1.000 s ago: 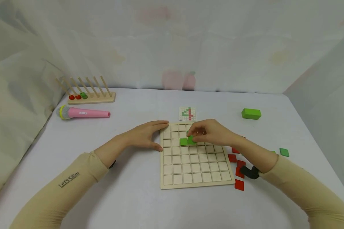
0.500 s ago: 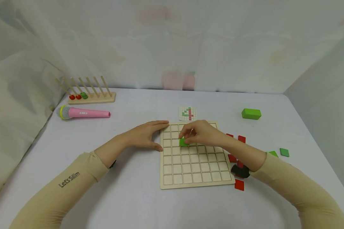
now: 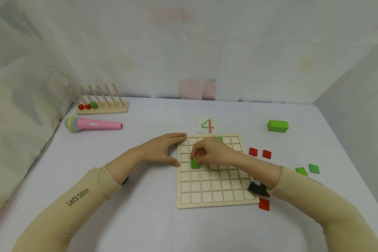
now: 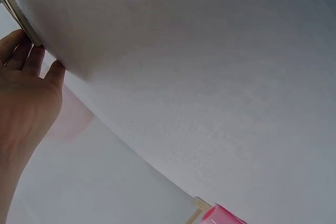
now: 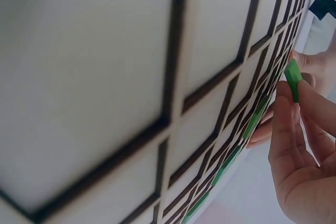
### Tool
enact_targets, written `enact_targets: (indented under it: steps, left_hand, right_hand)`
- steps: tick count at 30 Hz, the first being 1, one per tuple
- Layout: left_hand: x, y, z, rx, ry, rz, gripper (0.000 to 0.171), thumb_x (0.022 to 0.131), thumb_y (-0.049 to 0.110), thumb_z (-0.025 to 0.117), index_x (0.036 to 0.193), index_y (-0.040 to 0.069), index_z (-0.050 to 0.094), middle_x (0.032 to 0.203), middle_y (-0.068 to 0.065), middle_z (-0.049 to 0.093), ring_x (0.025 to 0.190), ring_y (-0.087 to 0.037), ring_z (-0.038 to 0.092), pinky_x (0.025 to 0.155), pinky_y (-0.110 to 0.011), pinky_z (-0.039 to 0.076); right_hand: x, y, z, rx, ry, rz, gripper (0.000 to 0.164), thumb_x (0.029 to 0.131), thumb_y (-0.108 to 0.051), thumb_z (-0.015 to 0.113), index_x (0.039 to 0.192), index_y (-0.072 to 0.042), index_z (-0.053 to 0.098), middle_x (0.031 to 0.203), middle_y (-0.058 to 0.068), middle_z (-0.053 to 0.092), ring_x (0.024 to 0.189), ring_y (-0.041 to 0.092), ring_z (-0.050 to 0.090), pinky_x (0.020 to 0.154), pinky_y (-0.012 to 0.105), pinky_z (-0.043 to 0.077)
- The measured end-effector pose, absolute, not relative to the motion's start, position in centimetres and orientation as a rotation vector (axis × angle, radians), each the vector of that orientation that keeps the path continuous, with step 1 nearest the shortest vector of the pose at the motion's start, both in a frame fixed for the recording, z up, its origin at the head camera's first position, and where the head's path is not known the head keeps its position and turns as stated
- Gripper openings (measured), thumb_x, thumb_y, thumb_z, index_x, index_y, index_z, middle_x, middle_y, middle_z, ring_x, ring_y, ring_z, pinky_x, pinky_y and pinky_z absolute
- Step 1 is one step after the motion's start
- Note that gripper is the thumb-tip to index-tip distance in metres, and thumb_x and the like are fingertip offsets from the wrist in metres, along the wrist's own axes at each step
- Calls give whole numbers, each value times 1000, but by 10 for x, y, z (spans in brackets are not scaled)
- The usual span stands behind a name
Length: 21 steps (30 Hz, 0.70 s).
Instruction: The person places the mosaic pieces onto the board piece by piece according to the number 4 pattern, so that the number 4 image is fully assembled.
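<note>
A wooden grid board [image 3: 215, 204] lies on the table. My right hand [image 3: 212, 150] pinches a small green square tile [image 3: 195, 163] between thumb and fingers over the board's left part. In the right wrist view this tile [image 5: 293, 80] is held tilted, apart from the grid surface. Other green tiles [image 5: 227, 165] sit in the board's squares there; in the head view my right hand hides most of them. My left hand [image 3: 160, 149] rests at the board's left edge, fingers extended and thumb spread. The left wrist view shows its fingertips [image 4: 34, 59] touching the board's edge [image 4: 21, 17].
Behind the board lies a small pattern card [image 3: 207, 125]. Red tiles [image 3: 264, 204] and loose green tiles [image 3: 314, 168] are scattered to the right, below a green block [image 3: 277, 126]. At left are a pink toy microphone [image 3: 99, 124] and a wooden peg rack [image 3: 107, 110] with beads.
My right hand has moved left and slightly toward me across the board, carrying the green tile one column further left. My left hand stays at the board's edge.
</note>
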<state>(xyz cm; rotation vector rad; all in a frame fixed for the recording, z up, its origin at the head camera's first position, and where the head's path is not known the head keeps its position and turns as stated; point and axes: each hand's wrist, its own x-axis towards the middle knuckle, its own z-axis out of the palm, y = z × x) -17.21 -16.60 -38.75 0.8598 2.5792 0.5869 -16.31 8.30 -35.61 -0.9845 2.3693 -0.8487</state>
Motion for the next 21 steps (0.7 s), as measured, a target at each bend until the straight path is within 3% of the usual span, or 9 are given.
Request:
enact_targets:
  steps: [21]
  left_hand:
    - [-173,-166,-389,877,2585,592,103,74,56,80,156,16,31,165,2,28,153,-25,26,124,-48,27]
  right_hand:
    - [-158,80,-363,-1019,2409,-777,10,83,-10,77,90,-16,74,78,-4,71,73,3,61,67,17,51]
